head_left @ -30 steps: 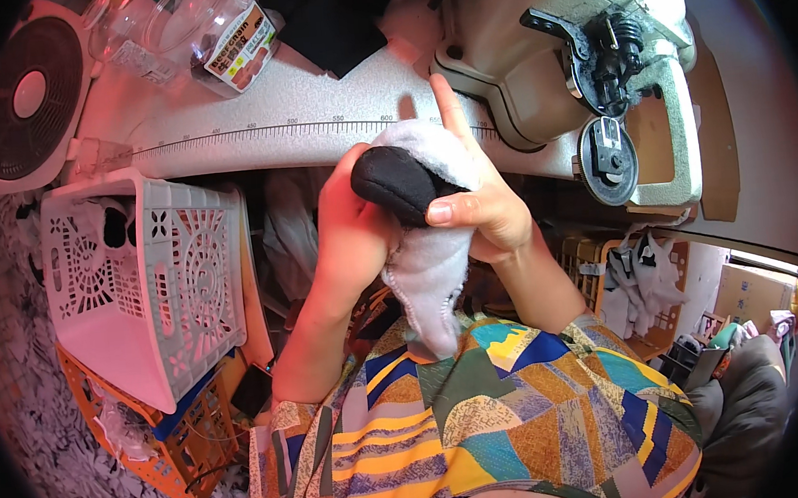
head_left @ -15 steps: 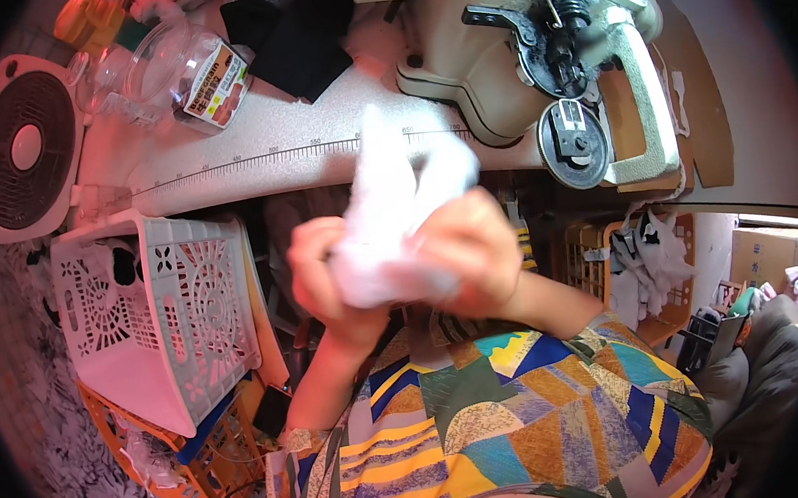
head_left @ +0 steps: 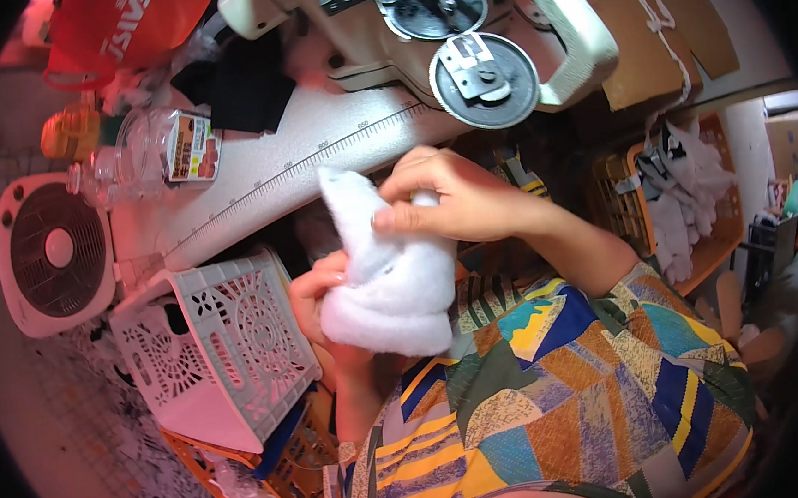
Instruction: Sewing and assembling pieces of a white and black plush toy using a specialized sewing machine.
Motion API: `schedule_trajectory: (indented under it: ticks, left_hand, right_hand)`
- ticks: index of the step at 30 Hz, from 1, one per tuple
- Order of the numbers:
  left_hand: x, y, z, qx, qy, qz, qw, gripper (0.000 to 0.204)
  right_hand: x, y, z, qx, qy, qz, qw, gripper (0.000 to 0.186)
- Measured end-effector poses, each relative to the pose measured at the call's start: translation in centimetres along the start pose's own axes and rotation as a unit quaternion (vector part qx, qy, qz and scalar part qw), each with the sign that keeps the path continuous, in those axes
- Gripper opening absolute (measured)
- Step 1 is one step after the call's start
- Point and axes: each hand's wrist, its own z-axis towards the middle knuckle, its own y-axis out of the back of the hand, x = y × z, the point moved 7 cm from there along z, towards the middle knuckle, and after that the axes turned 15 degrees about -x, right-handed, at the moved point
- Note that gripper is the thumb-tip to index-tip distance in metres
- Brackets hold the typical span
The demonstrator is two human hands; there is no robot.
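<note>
A soft white fleece piece (head_left: 397,281), folded and bunched with a pointed corner at its upper left, hangs in front of the table edge. My left hand (head_left: 319,296) is closed on its left side; the fleece hides part of that palm and some fingers. At the upper right of the fleece, my right hand (head_left: 437,191) pinches the fabric between thumb and fingers. Beyond my hands stands a cream sewing machine (head_left: 583,37) with a round metal disc (head_left: 517,83) facing me.
A ruler-marked table edge (head_left: 292,169) runs behind my hands. At left are a box fan (head_left: 57,250), a clear plastic jar (head_left: 142,147), black cloth (head_left: 239,84) and a white crate (head_left: 257,333) atop an orange one (head_left: 221,483). An orange basket (head_left: 709,246) holds white pieces at right.
The fleece and my hands were blurred by motion and now show clearly. My right hand has shifted up along the fleece. The view has turned, so the machine appears higher and further left.
</note>
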Motion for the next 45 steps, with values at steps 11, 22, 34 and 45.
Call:
schedule_trajectory:
  ticks: [11, 22, 34, 45]
  left_hand:
    - [2.4, 0.8, -1.6, 0.271, -0.043, 0.405, 0.872, 0.064]
    - [2.2, -5.3, -0.1, 0.007, 0.265, 0.020, 0.964, 0.012]
    - [3.3, -5.3, -0.7, -0.032, 0.381, -0.069, 0.921, 0.012]
    - [2.0, -5.3, -0.3, -0.033, 0.344, 0.010, 0.938, 0.022]
  right_hand:
    - [2.7, 3.2, -3.7, -0.083, 0.153, -0.068, 0.982, 0.016]
    - [1.9, 4.1, -4.5, -0.122, 0.139, -0.025, 0.982, 0.019]
    - [-25.3, 16.7, -8.3, -0.482, -0.251, 0.682, 0.490, 0.040]
    - [-50.4, 15.4, -26.9, -0.510, -0.558, 0.385, 0.529, 0.025]
